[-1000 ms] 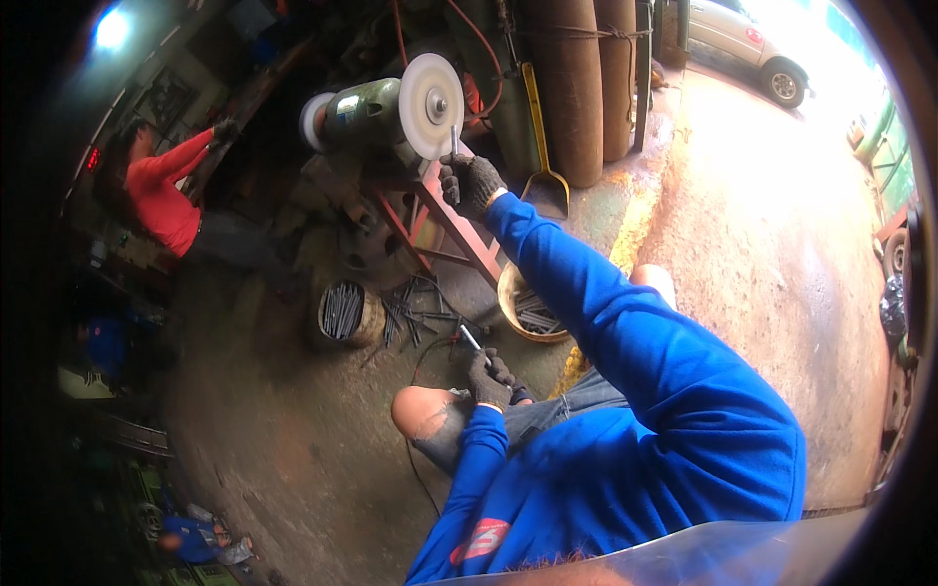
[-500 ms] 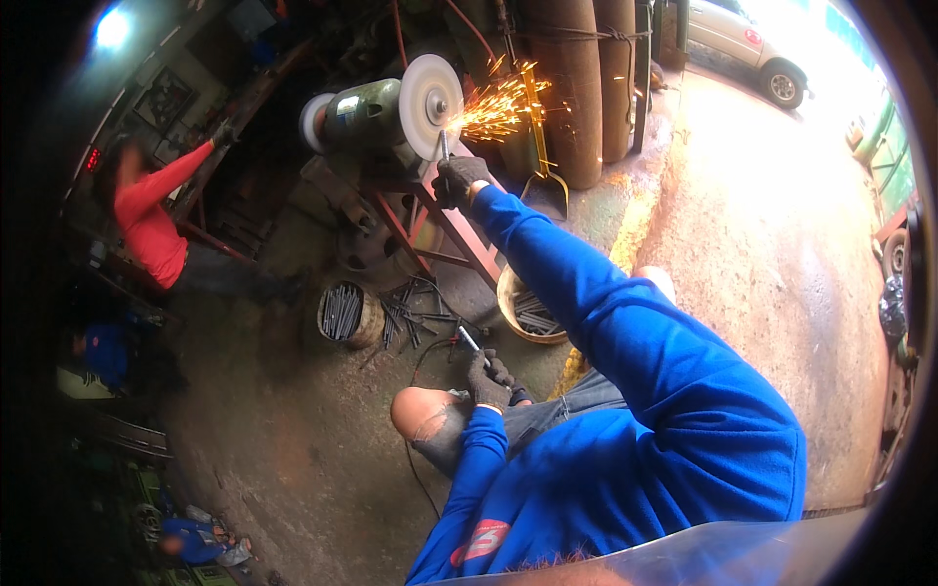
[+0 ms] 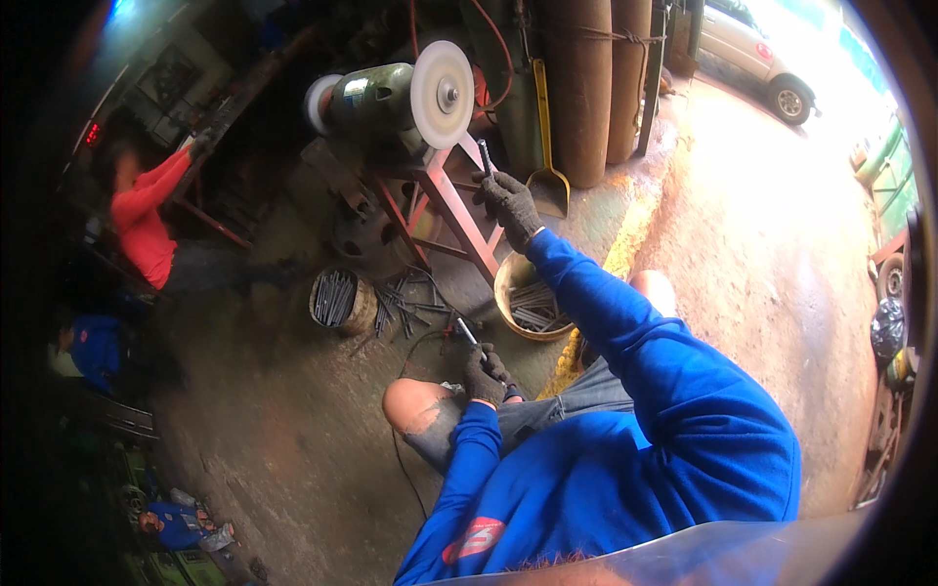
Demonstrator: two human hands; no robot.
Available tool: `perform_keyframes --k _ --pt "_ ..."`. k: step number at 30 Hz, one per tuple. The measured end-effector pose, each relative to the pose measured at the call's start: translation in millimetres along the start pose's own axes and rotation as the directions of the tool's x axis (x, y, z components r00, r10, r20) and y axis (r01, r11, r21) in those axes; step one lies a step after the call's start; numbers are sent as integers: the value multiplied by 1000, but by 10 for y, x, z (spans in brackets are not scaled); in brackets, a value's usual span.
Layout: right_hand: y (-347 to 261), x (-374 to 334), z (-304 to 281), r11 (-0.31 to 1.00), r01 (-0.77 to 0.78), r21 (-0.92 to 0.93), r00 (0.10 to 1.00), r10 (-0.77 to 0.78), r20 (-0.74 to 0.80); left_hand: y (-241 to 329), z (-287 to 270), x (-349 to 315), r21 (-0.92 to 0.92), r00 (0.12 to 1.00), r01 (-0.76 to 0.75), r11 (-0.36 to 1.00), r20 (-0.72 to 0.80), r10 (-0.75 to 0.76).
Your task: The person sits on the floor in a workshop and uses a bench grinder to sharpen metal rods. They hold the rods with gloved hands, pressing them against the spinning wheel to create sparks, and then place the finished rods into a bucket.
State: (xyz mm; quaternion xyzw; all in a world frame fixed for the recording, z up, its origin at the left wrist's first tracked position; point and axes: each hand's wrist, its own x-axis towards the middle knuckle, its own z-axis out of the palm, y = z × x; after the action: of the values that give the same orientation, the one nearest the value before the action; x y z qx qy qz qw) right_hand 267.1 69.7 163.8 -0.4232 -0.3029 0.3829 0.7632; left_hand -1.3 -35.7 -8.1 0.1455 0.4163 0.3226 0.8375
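My right hand (image 3: pixel 510 203), in a dark grey glove, grips a short metal rod (image 3: pixel 485 156) whose end points up. The rod is just right of the bench grinder (image 3: pixel 379 101) and apart from its pale right wheel (image 3: pixel 442 95). My left hand (image 3: pixel 486 375), gloved too, is closed around another metal rod (image 3: pixel 467 332) near my knee. Beyond it a bucket of dark rods (image 3: pixel 337 299) stands beside a loose heap of rods (image 3: pixel 405 302). A second, light-rimmed bucket (image 3: pixel 502 299) with rods in it sits below my right forearm.
The grinder rests on a red metal stand (image 3: pixel 459 213). A yellow-handled dustpan (image 3: pixel 549 186) and tall brown gas cylinders (image 3: pixel 576 98) stand behind it. A person in red (image 3: pixel 147 220) works at a bench on the left. A cable (image 3: pixel 399 449) runs over the floor.
My right hand has drawn the rod away from the grinding wheel, back and to the right. The sparks are gone. My left hand still holds its rod in nearly the same place.
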Motion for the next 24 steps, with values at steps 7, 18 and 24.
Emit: perform_keyframes --k 7,18,24 --pt "-129 19 15 999 43 23 998 -44 47 29 22 -8 -15 1000 28 1000 -8 -28" --pt "-388 147 331 892 -255 373 958 181 223 57 68 -34 -30 999 34 999 -29 -35" --pt "-168 668 413 594 -365 717 931 255 263 78 121 -61 -21 1000 16 1000 -26 -16"
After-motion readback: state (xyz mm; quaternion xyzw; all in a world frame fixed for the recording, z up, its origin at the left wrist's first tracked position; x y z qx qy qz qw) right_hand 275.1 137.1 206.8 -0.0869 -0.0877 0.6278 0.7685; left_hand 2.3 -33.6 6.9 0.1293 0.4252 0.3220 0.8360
